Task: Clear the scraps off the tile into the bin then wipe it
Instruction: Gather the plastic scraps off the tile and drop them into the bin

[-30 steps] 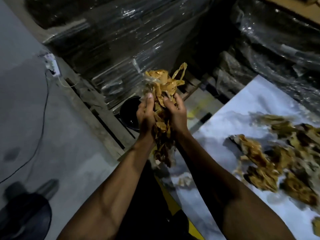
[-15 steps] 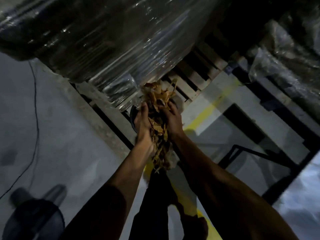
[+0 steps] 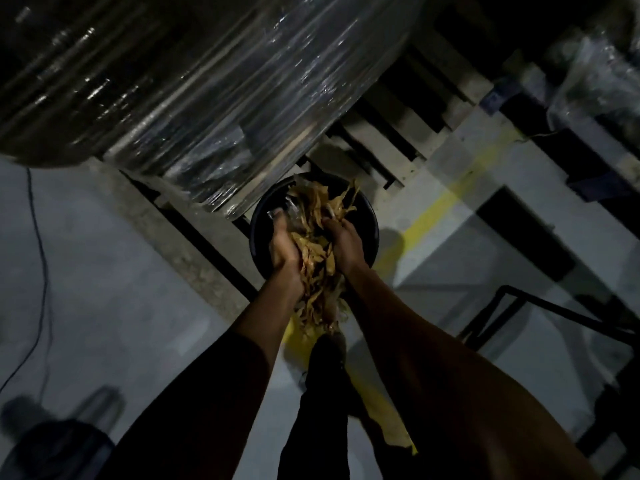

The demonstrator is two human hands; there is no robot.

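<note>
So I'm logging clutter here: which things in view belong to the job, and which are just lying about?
Part of the job:
- scraps, pressed between both hands
- left hand
- right hand
- black bin below them

Just lying about:
- wrapped pallet load
- wooden pallet
- cable
- yellow floor line

Both hands, left [image 3: 284, 249] & right [image 3: 346, 241], clamp scraps [image 3: 317, 251] over black bin [image 3: 258, 230].

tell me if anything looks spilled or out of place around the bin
Nothing is plainly spilled. The left hand and right hand grip a bundle of tan scraps over the black bin. Its lower strands trail past the near rim, so they could miss when dropped.
</note>
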